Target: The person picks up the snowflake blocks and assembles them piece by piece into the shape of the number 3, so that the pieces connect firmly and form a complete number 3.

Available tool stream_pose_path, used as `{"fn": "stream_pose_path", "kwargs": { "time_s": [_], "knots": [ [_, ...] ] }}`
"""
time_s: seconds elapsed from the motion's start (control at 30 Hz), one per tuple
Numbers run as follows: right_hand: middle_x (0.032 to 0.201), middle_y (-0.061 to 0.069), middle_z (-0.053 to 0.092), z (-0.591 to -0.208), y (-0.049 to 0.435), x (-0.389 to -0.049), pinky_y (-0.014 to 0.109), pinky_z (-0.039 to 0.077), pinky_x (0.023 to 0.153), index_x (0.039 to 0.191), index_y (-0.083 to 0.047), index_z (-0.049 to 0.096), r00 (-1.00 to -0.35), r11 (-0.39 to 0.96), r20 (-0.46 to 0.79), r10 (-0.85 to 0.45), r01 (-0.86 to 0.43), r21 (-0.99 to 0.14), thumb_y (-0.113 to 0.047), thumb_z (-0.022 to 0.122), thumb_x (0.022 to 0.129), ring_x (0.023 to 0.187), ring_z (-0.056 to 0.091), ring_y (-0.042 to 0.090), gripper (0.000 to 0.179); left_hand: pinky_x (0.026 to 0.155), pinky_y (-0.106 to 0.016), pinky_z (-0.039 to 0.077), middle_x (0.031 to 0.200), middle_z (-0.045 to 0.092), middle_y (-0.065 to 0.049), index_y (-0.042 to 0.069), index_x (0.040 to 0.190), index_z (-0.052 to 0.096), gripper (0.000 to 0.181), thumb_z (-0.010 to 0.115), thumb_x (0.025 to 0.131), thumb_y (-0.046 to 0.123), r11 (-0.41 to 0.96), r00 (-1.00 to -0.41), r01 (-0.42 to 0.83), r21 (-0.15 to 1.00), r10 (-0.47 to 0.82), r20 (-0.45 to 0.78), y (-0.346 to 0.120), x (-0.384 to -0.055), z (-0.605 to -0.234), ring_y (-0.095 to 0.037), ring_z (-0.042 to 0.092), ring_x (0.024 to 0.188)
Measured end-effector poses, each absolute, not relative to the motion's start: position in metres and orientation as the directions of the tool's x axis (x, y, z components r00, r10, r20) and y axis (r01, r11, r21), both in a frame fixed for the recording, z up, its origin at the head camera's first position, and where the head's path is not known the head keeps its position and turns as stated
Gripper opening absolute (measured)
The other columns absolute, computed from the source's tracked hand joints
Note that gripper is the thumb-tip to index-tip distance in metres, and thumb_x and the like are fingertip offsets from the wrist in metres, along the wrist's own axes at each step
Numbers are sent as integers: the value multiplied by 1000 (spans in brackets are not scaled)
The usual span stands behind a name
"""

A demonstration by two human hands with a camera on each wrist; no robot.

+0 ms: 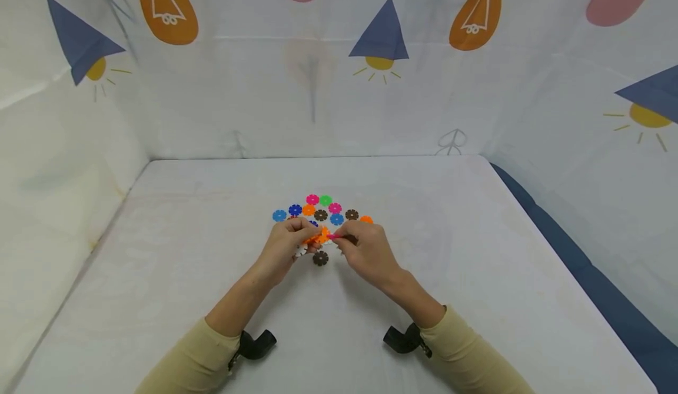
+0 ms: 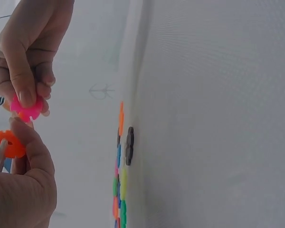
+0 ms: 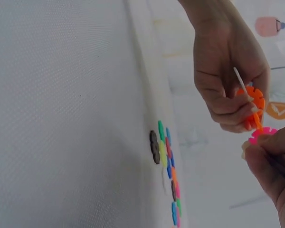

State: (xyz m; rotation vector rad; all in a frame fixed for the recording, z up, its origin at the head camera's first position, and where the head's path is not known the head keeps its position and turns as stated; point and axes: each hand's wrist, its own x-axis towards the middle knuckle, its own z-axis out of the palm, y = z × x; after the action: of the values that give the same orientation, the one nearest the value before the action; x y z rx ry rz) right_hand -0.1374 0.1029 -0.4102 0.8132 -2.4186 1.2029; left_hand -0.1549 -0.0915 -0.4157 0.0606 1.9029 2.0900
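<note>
My left hand (image 1: 281,245) pinches a small cluster of flower-shaped, notched plastic discs. Orange discs (image 3: 256,102) and a white disc (image 1: 301,251) make up this cluster. Opposite it, my right hand (image 1: 369,251) holds a pink notched disc (image 2: 29,109) between thumb and fingers. The pink disc meets an orange disc of the cluster at its edge; fingers hide how far their notches engage. Both hands are raised above the table, close together, as the wrist views show.
Loose discs lie flat beyond the hands on the white table (image 1: 477,252), among them a green disc (image 1: 325,200), a light blue disc (image 1: 279,215) and several others. A brown disc (image 1: 320,258) lies nearer, below the hands. A printed curtain (image 1: 238,99) stands behind.
</note>
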Motion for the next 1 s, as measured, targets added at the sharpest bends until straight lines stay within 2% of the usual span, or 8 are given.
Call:
{"fn": "stream_pose_path", "kwargs": {
  "time_s": [0.33,0.53,0.7,1.0],
  "knots": [
    [73,7,69,-412,102,-137,16,53,56,82,0,71,-781,485,522,-343,-623,-614,3,72,86,58,61,6,5,67,-19,55,78,62,-2,-1,89,62,20,62,97,17,-35,-954,-177,984,253,-163,-89,-154,-417,-12,62,68],
    [72,8,69,-411,100,-138,17,53,56,82,-1,71,-776,467,528,-345,-630,-621,4,71,86,59,60,5,7,71,-22,56,79,62,-1,1,90,61,19,61,98,19,-9,-951,-184,983,255,-175,-91,-153,-415,-14,62,71],
    [73,5,68,-410,97,-138,18,54,59,85,-2,72,-780,454,518,-350,-626,-634,2,71,87,61,60,5,5,71,-26,56,81,63,-3,5,88,56,19,61,98,20,12,-936,-170,985,311,-165,-94,-153,-412,-17,61,71],
    [74,3,68,-407,98,-140,19,54,58,86,-5,71,-805,465,479,-350,-594,-657,0,71,88,62,61,5,5,70,-24,56,83,62,-3,6,93,57,18,60,99,23,-17,-904,-200,980,389,-177,-96,-155,-413,-15,60,69]
  ]
}}
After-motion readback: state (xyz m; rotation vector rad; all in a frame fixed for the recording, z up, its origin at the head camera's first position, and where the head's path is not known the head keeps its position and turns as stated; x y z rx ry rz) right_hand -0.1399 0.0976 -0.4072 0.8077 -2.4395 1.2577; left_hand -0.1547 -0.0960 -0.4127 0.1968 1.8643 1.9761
